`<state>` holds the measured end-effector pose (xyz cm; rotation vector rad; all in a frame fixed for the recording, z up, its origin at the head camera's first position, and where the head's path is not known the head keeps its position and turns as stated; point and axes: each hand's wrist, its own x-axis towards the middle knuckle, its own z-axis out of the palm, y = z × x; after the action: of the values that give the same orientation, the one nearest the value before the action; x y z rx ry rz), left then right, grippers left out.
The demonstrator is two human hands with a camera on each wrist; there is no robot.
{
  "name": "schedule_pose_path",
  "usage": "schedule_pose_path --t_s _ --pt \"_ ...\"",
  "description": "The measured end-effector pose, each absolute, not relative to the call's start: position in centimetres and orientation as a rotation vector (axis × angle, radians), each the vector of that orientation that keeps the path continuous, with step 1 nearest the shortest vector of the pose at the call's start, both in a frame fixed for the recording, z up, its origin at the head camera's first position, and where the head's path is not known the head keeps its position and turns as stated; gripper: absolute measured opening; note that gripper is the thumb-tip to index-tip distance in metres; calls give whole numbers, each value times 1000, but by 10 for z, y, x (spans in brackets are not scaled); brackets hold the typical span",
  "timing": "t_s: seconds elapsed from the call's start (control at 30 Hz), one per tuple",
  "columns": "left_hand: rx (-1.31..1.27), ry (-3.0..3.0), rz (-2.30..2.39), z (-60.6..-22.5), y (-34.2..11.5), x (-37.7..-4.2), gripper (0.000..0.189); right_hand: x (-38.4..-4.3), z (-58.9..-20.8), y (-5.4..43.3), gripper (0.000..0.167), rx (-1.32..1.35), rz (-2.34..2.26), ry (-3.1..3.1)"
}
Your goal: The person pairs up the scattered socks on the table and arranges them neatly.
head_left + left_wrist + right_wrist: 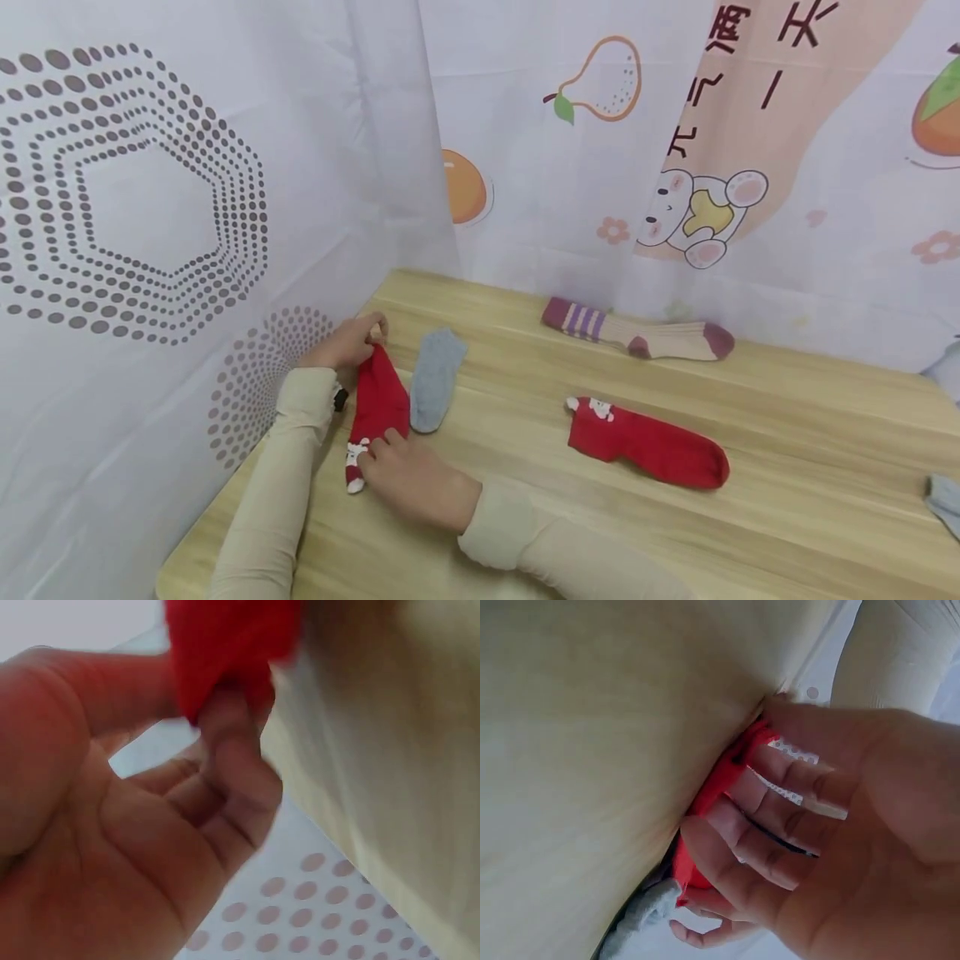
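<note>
A red sock with a white cartoon figure by its cuff lies lengthwise at the left of the table. Its far end is pinched between the thumb and fingers of my left hand, and the left wrist view shows the red cloth caught there. My right hand is at the near part of the same sock, beside the cuff. In the right wrist view its fingers are spread and loosely extended against the red fabric. A light grey sock lies just right of the red one.
Another red sock lies flat near the table's middle. Behind it, a beige sock with purple stripes lies along the back curtain. Part of a grey cloth item shows at the right edge. A dotted white curtain borders the left side.
</note>
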<state>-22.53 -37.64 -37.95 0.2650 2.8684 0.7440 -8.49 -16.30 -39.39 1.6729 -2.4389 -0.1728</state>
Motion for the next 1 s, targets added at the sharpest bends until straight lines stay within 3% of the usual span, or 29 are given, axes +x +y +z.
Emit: schedule_pose_path --t_s 0.37,0.57,0.7,1.0 --pt "229 2902 730 -353 -377 -214 17 -90 -387 -159 16 1656 -125 -2499" --pt "160 2852 843 -333 -372 -208 19 -99 -365 -142 13 1699 208 -2616" --pt "267 2833 890 -322 -363 -208 20 -113 -349 -116 15 1691 494 -2642" --pt "389 2538 1135 -316 -357 -202 22 -137 -318 -40 8 1295 1025 -2896"
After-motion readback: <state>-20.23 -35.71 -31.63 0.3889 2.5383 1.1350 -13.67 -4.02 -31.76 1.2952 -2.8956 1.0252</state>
